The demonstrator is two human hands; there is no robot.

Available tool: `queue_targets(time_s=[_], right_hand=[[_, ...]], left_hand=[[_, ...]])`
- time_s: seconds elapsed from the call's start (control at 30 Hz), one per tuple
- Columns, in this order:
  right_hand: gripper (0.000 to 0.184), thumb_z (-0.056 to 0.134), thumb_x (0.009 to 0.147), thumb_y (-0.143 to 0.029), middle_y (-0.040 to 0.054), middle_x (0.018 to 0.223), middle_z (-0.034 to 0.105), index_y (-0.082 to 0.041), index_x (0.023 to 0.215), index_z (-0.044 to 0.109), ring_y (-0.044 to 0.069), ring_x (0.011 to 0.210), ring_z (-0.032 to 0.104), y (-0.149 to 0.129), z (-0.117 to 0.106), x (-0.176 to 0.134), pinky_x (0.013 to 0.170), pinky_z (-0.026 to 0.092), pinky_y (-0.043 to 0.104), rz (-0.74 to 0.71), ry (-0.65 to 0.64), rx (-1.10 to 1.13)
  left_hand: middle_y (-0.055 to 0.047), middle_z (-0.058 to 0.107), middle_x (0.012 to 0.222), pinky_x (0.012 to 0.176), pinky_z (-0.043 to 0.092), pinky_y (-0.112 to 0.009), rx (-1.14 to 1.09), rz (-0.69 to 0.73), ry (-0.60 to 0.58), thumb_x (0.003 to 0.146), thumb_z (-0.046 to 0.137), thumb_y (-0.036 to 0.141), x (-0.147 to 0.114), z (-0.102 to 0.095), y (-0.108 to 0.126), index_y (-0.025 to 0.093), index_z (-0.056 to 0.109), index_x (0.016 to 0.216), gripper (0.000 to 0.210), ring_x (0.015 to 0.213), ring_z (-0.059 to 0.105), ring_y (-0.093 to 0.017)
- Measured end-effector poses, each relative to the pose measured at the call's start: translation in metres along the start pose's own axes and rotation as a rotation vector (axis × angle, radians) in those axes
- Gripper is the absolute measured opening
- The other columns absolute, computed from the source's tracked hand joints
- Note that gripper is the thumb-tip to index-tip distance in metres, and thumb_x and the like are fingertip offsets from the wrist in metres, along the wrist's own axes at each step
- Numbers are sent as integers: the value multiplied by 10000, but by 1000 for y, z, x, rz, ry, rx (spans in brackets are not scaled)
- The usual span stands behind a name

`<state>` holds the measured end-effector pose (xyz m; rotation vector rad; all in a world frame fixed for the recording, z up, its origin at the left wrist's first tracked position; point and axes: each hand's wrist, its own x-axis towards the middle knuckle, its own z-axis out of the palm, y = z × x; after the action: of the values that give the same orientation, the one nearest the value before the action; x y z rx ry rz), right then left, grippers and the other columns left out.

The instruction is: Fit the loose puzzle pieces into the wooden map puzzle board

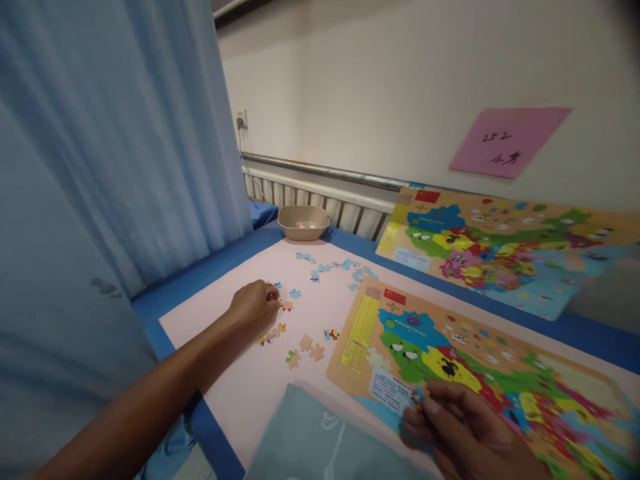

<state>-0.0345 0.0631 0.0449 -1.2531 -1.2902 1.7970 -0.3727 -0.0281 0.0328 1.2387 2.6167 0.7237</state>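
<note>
My left hand (253,308) reaches to the left part of the pink sheet, its fingers curled together low among loose jigsaw pieces; what they hold, if anything, is hidden. Beside its fingertips lie an orange piece (287,305) and a blue piece (295,293). Between thumb and fingers, my right hand (467,430) pinches a small puzzle piece (419,395) over the lower left part of the map puzzle (345,360). That puzzle is mostly filled, with pale gaps at its left and upper right. Several loose pieces, among them a peach one (317,351), lie left of it.
A beige basin (303,233) stands at the table's far corner. Behind the puzzle, a matching map board (425,257) leans against the wall and radiator (350,212). Blue curtains (125,147) hang at left. A grey-green cloth-like item (300,440) covers the near edge.
</note>
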Motion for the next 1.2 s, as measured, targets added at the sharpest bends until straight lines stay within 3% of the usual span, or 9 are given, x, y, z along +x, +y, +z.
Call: queue_targets(time_s=[0.13,0.2,0.27,0.4,0.47,0.53,0.77,1.2], right_hand=[[400,841,609,-408,31,670,665,-185,845,607,202,620,675,-15,28,1,621,582,303,-66,-56,14],[372,810,633,-381,21,673,658,-177,858,595,188,624,668,-16,42,6,623,575,296,-87,-91,62],[366,789,637,-373,22,664,657,-174,867,585,182,607,657,-12,53,12,599,565,291,-97,-99,91],[355,760,641,-373,35,654,662,-169,874,586,173,582,639,-3,67,15,583,549,287,-91,-116,115],[326,745,650,-358,27,657,656,-171,870,594,170,590,636,1,70,16,590,544,284,-103,-117,118],[290,726,661,-333,16,676,649,-172,870,605,165,595,630,3,71,17,586,535,278,-125,-111,101],[228,680,707,-290,22,746,649,-167,893,634,143,596,596,10,67,25,547,491,252,-206,-140,18],[219,597,733,-300,20,786,635,-179,915,609,161,647,592,11,72,28,597,453,285,-250,-152,-138]], left_hand=[[-60,693,813,629,346,-325,-27,-1,65,735,598,250,-8,8,-1,203,697,763,114,752,595,-239],[-21,646,684,569,324,-305,-98,-56,110,764,586,290,-13,7,-1,206,660,746,112,635,559,-202],[5,604,617,544,321,-289,-201,-19,91,795,574,325,-18,2,5,208,624,735,141,579,526,-180],[8,625,725,652,440,-270,-632,273,-175,806,602,333,-31,-8,40,201,598,798,132,691,594,-173],[5,622,728,654,475,-272,-838,285,-343,801,614,320,-39,-6,61,191,618,835,133,673,615,-168],[-4,634,726,606,474,-260,-935,241,-427,783,635,314,-46,3,77,175,659,860,161,620,602,-150],[-3,633,689,575,442,-224,-1067,137,-475,749,701,285,-54,37,83,164,685,865,169,601,563,-118],[7,611,632,534,410,-232,-1030,109,-492,733,680,277,-57,44,80,153,661,845,168,545,533,-113]])
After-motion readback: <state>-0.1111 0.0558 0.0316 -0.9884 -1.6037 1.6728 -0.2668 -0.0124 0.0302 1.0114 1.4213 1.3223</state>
